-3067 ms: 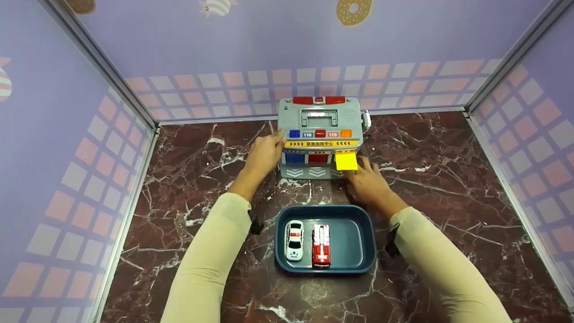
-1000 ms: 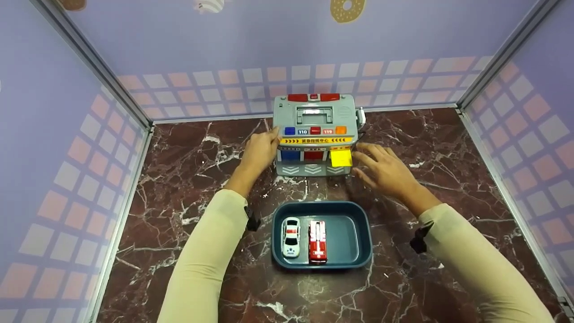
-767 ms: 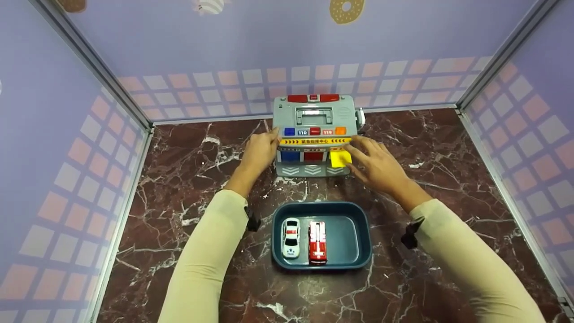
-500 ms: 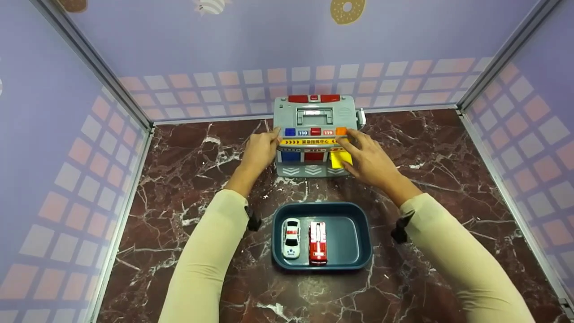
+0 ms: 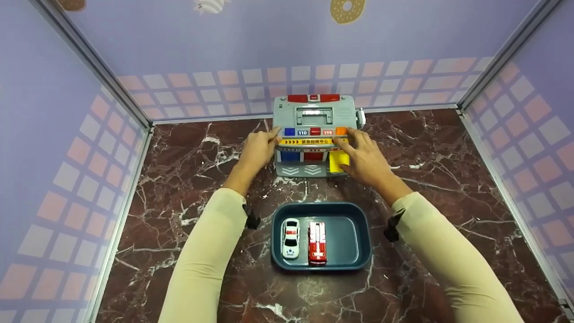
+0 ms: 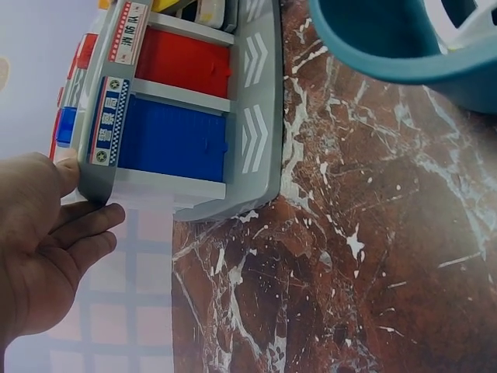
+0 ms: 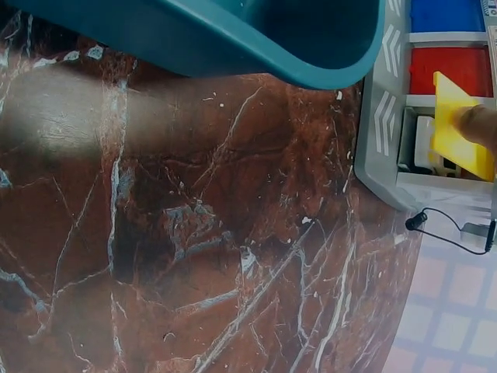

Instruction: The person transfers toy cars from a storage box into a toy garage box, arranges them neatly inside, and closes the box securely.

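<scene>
A grey toy emergency station [image 5: 282, 112] stands against the back wall, with a blue door [image 6: 175, 140], a red door [image 6: 186, 66] and a yellow door [image 7: 450, 116]. My left hand [image 5: 256, 150] grips the left edge of its roof, thumb above and fingers below. At the right side my right hand [image 5: 365, 159] rests its fingers on the roof by the orange button [image 5: 341, 131], while the thumb [image 7: 477, 124] presses the yellow door. That door hangs partly raised. Behind it, part of a white toy vehicle [image 7: 424, 140] shows inside the bay.
A dark blue tray [image 5: 323, 207] sits in front of the station. In it lie a white toy police car [image 5: 291, 238] and a red toy fire engine [image 5: 317, 243]. A black cord [image 7: 450, 225] hangs at the station's right side. Patterned panels enclose the marbled surface.
My right hand has moved from beside the bay up onto the roof's right edge. Under its thumb the yellow door has swung downward. The left hand has kept its place.
</scene>
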### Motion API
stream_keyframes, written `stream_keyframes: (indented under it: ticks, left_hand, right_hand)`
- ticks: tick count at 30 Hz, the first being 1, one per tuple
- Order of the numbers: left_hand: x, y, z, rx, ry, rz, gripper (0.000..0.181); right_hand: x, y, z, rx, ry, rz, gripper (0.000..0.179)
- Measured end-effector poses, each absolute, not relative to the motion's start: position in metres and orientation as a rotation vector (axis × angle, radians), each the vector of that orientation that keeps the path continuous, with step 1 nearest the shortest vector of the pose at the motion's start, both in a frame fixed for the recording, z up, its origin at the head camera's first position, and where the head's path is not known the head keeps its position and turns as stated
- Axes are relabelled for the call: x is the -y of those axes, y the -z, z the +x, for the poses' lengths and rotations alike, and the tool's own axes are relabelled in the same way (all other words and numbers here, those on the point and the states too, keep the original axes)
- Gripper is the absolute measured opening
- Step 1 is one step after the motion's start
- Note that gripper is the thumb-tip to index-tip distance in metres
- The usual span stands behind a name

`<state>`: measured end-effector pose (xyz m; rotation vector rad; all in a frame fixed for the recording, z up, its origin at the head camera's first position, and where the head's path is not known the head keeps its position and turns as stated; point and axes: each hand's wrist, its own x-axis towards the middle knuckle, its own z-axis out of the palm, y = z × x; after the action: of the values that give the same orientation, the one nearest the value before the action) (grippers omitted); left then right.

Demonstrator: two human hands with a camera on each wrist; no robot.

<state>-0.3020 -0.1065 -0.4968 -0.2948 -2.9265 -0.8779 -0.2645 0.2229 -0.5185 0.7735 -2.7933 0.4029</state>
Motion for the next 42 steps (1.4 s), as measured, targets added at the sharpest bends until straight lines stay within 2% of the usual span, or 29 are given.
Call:
stream_keyframes:
  ticks: [6,28,42]
  left_hand:
    - [0.109,0.498,-0.304,2.931,0.971,-0.256,0.047]
    - [0.109,0.498,-0.307,2.902,1.078,-0.204,0.044]
    - [0.111,0.497,-0.307,2.913,1.044,-0.232,0.046]
  right_hand:
    - [-0.221,0.523,-0.266,2.780,-0.405,0.755,0.085]
    - [-0.213,0.538,-0.280,2.801,-0.380,0.637,0.093]
    - [-0.210,0.549,-0.288,2.694,-0.221,0.636,0.081]
